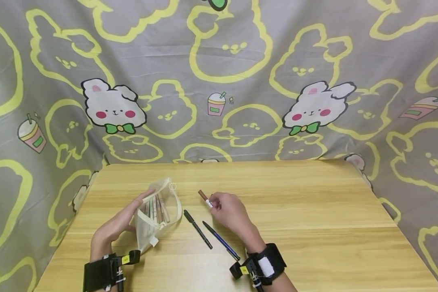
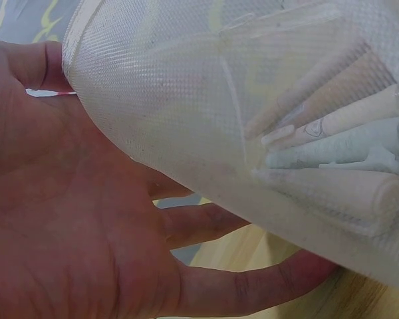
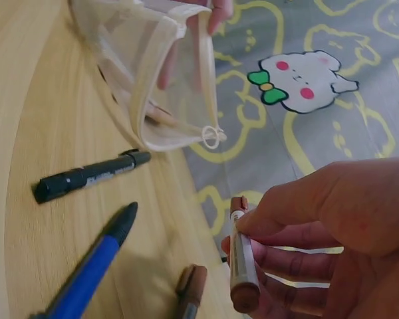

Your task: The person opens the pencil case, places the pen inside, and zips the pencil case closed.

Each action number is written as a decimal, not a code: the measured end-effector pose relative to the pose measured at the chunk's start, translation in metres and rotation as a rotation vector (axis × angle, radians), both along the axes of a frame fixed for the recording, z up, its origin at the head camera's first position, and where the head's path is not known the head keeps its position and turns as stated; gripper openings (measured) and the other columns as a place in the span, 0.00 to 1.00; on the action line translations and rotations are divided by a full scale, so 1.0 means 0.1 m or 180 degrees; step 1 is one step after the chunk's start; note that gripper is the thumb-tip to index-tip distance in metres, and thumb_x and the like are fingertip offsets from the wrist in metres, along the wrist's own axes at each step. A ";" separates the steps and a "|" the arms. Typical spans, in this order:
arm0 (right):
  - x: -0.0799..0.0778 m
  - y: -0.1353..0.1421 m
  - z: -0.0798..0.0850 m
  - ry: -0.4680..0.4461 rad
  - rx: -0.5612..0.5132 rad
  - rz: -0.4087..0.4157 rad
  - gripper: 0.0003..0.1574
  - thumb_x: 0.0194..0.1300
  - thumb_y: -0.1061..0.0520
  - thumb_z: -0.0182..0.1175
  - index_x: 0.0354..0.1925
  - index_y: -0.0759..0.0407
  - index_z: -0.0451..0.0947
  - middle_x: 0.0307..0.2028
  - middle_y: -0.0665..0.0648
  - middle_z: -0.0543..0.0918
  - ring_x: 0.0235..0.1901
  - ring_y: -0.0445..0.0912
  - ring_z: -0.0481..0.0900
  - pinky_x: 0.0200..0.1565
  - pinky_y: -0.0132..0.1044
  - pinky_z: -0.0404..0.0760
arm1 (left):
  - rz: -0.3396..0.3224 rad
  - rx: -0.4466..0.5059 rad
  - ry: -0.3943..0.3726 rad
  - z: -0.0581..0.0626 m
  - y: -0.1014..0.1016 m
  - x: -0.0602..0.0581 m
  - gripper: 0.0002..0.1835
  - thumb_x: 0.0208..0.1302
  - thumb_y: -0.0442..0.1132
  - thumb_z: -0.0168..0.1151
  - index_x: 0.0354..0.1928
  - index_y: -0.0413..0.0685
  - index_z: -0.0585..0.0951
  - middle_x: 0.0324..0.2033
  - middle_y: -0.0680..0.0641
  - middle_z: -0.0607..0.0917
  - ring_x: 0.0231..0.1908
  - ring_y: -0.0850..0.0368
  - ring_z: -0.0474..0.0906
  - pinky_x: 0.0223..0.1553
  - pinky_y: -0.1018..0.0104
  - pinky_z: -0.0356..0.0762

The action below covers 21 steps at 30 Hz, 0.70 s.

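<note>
My left hand (image 1: 118, 225) holds a pale see-through mesh zip pouch (image 1: 173, 205) by its left side, its mouth gaping and a ring pull at one corner. Through the mesh, several pale pens (image 2: 346, 139) show inside. Between thumb and fingers, my right hand (image 1: 230, 209) pinches a white-bodied marker (image 3: 243, 262) with brown ends, just right of the pouch. On the table below that hand lies another brown-capped marker (image 3: 193, 292), out of sight in the head view. A black marker (image 1: 198, 229) and a blue pen (image 1: 220, 239) lie side by side between the hands.
The wood-grain table (image 1: 314, 227) reaches back to a grey patterned cloth (image 1: 241, 93) that hangs behind it and along both sides. Strapped mounts (image 1: 266, 263) sit on both wrists.
</note>
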State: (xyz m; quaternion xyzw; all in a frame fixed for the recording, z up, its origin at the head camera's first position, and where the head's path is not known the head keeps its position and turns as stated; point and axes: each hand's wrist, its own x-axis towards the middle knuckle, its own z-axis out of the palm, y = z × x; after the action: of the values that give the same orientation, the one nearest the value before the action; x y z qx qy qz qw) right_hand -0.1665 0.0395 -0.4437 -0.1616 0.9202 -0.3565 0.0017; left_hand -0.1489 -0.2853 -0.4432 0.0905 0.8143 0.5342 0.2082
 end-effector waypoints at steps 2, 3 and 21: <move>-0.01 -0.06 -0.01 0.0011 0.0039 0.0000 0.13 0.56 0.65 0.64 0.42 0.61 0.85 0.29 0.50 0.83 0.25 0.40 0.75 0.25 0.32 0.77 | -0.0005 0.0008 -0.0012 0.00 0.00 0.00 0.31 0.81 0.54 0.20 0.79 0.52 0.45 0.76 0.39 0.32 0.70 0.25 0.31 0.39 0.20 0.70; -0.01 -0.08 -0.02 0.0018 0.0053 0.0013 0.13 0.56 0.64 0.64 0.42 0.61 0.86 0.29 0.50 0.84 0.25 0.40 0.76 0.25 0.32 0.78 | -0.0005 0.0016 -0.0023 0.00 0.01 0.00 0.31 0.81 0.54 0.20 0.79 0.52 0.45 0.76 0.39 0.32 0.70 0.25 0.31 0.39 0.20 0.70; -0.02 -0.67 0.09 -0.0069 0.0086 0.0177 0.14 0.57 0.62 0.64 0.43 0.58 0.87 0.26 0.45 0.82 0.22 0.37 0.75 0.21 0.28 0.74 | 0.0020 0.0022 -0.0079 0.02 -0.04 0.03 0.31 0.81 0.53 0.20 0.79 0.52 0.43 0.76 0.37 0.31 0.69 0.24 0.30 0.39 0.20 0.70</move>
State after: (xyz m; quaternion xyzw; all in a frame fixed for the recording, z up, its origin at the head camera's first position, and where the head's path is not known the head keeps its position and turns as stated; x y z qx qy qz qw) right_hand -0.1689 -0.0279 -0.4345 -0.1832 0.9200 -0.3457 0.0238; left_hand -0.1462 -0.2895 -0.4413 0.0821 0.8101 0.5387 0.2163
